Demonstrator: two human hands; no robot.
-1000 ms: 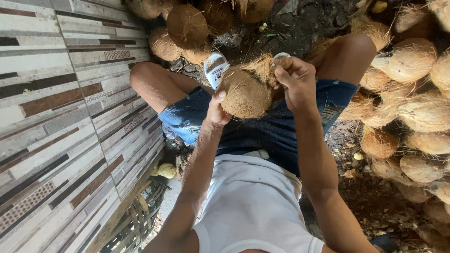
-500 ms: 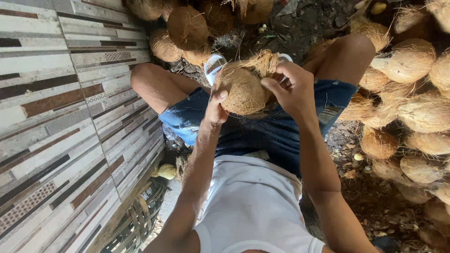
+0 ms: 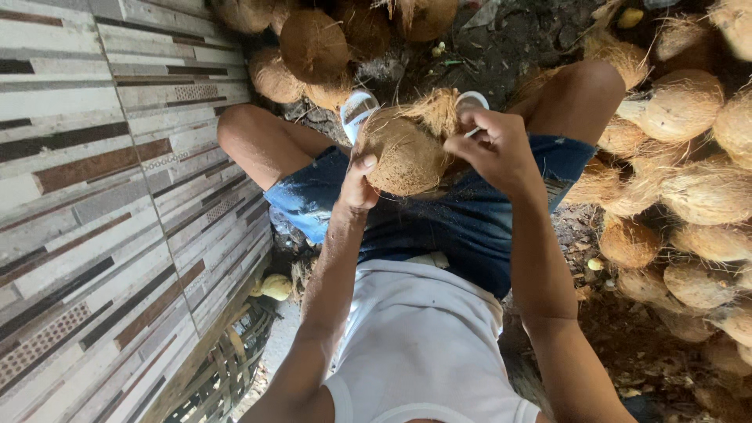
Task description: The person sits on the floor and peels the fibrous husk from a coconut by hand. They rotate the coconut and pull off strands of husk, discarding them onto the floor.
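I sit with my knees apart and hold a brown, fibrous coconut (image 3: 403, 149) over my lap. My left hand (image 3: 356, 184) cups its near left side, thumb pressed on the shell. My right hand (image 3: 493, 149) grips the tuft of loose husk fibre at the coconut's top right. The fingertips of both hands are partly hidden by the coconut and its fibres. My feet in white sandals (image 3: 356, 110) show just beyond the coconut.
A striped tiled wall (image 3: 102, 204) runs along the left. Several husked coconuts are heaped on the right (image 3: 689, 188) and at the top (image 3: 313, 43). Dark dirt ground (image 3: 517, 39) lies ahead. A woven basket (image 3: 227, 368) and a small yellow fruit (image 3: 276, 286) sit at the lower left.
My right hand has slid from the top of the coconut down its right side, pulling at the husk fibres. The coconut has turned slightly; the left hand keeps its hold.
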